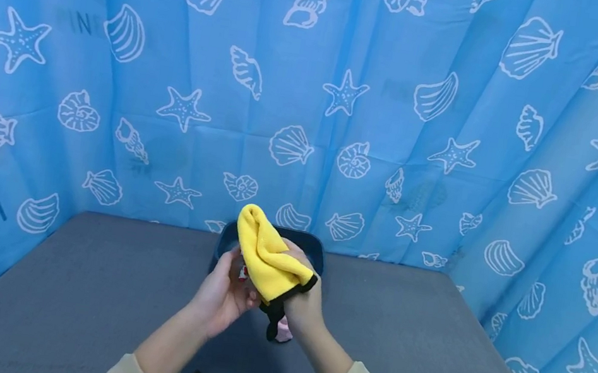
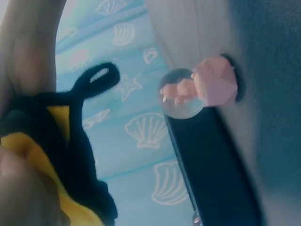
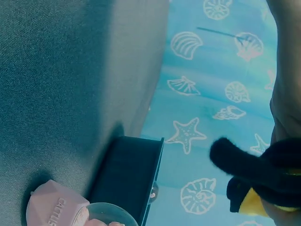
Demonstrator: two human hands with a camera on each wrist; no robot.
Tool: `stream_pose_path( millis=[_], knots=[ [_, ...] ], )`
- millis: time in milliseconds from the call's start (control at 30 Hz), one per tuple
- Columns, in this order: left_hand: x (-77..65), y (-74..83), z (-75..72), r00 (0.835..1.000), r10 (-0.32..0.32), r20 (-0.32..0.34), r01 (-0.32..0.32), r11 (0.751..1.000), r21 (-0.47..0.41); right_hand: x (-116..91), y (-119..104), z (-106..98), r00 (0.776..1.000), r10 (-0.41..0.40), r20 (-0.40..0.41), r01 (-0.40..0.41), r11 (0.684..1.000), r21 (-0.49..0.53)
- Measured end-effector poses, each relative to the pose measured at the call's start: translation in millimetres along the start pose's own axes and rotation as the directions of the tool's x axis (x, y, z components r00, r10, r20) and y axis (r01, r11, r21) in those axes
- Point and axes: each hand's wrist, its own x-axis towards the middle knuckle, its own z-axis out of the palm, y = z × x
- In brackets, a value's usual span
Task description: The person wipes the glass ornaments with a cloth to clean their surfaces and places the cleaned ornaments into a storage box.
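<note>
In the head view my right hand (image 1: 304,289) grips a yellow cloth (image 1: 261,251) with black trim, folded over and hanging toward the left. My left hand (image 1: 220,296) curves in from the other side, thumb up and fingertips at the cloth's lower edge. A small red-and-white thing (image 1: 243,273) shows between its thumb and the cloth, mostly hidden. The cloth's black loop (image 2: 101,75) sticks out in the left wrist view. Below the hands a pink snow globe, its base (image 3: 54,205) marked CACTUS, stands on the table; its clear dome (image 2: 181,94) holds pink figures.
A dark blue bin (image 1: 313,246) stands at the back of the grey table (image 1: 106,293), just beyond the hands. One small clear ball (image 3: 154,192) shows above its rim. Behind hangs a blue curtain (image 1: 334,179) with white shells and starfish.
</note>
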Motion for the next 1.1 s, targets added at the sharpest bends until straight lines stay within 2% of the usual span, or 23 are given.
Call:
stream_pose_path(
  millis=[100,133,200,267,333,400,467,567,667,733,767,867,933,967,1000,1033,1100],
  knots=[
    [0.2,-0.8,-1.1,1.000,-0.019,0.010,0.019,1.000,-0.016,0.2,2.6,3.8,0.999,-0.007,-0.041,0.004,0.998,-0.066],
    [0.4,-1.0,-1.7,0.999,-0.032,0.013,0.032,0.999,-0.023,0.9,2.6,3.9,0.998,0.023,-0.057,-0.026,0.998,-0.055],
    [1.1,-0.9,-4.0,0.999,-0.048,0.018,0.048,0.999,-0.019,3.4,2.0,3.0,0.990,0.117,-0.078,-0.116,0.993,0.009],
    [1.7,-0.1,-7.4,0.998,-0.060,0.034,0.060,0.998,0.012,6.3,0.2,0.4,0.965,0.244,-0.094,-0.232,0.965,0.123],
    [2.1,1.1,-12.0,0.996,-0.072,0.059,0.068,0.995,0.070,9.2,-2.6,-3.5,0.919,0.380,-0.108,-0.346,0.906,0.242],
    [2.0,2.4,-17.1,0.994,-0.062,0.086,0.047,0.986,0.159,11.3,-6.5,-7.7,0.886,0.448,-0.115,-0.399,0.866,0.300],
    [1.4,4.0,-22.4,0.994,-0.038,0.101,0.011,0.965,0.263,12.8,-11.1,-11.5,0.871,0.477,-0.120,-0.424,0.851,0.310],
    [0.8,5.3,-27.9,0.995,0.034,0.094,-0.068,0.917,0.394,14.1,-16.5,-14.3,0.862,0.491,-0.124,-0.447,0.853,0.270],
    [0.8,3.2,-30.0,0.987,0.144,0.070,-0.160,0.851,0.501,14.9,-18.0,-12.6,0.864,0.494,-0.092,-0.472,0.860,0.193],
    [1.0,-0.2,-30.4,0.968,0.240,0.076,-0.240,0.791,0.562,14.4,-17.3,-9.8,0.864,0.501,-0.053,-0.490,0.859,0.148],
    [1.1,-2.3,-30.6,0.953,0.293,0.084,-0.283,0.749,0.599,13.6,-16.5,-8.3,0.864,0.503,-0.033,-0.496,0.860,0.122],
    [2.0,-9.1,-32.2,0.885,0.449,0.120,-0.393,0.585,0.709,10.1,-15.0,-5.2,0.848,0.530,-0.008,-0.528,0.846,0.074],
    [2.1,-12.1,-33.3,0.841,0.520,0.148,-0.430,0.478,0.766,7.8,-15.7,-5.3,0.839,0.544,-0.012,-0.543,0.838,0.056],
    [2.6,-12.9,-34.0,0.827,0.542,0.151,-0.433,0.440,0.787,7.4,-16.2,-6.2,0.835,0.550,-0.018,-0.549,0.834,0.057],
    [2.7,-13.0,-34.3,0.812,0.561,0.161,-0.441,0.408,0.799,7.6,-16.9,-7.4,0.832,0.554,-0.026,-0.551,0.832,0.065],
    [2.6,-12.5,-34.4,0.801,0.574,0.170,-0.448,0.387,0.806,8.1,-17.8,-9.0,0.830,0.556,-0.034,-0.553,0.830,0.073],
    [2.7,-10.2,-34.2,0.788,0.591,0.172,-0.453,0.368,0.812,10.2,-20.0,-12.0,0.836,0.546,-0.053,-0.539,0.835,0.107]
  ],
)
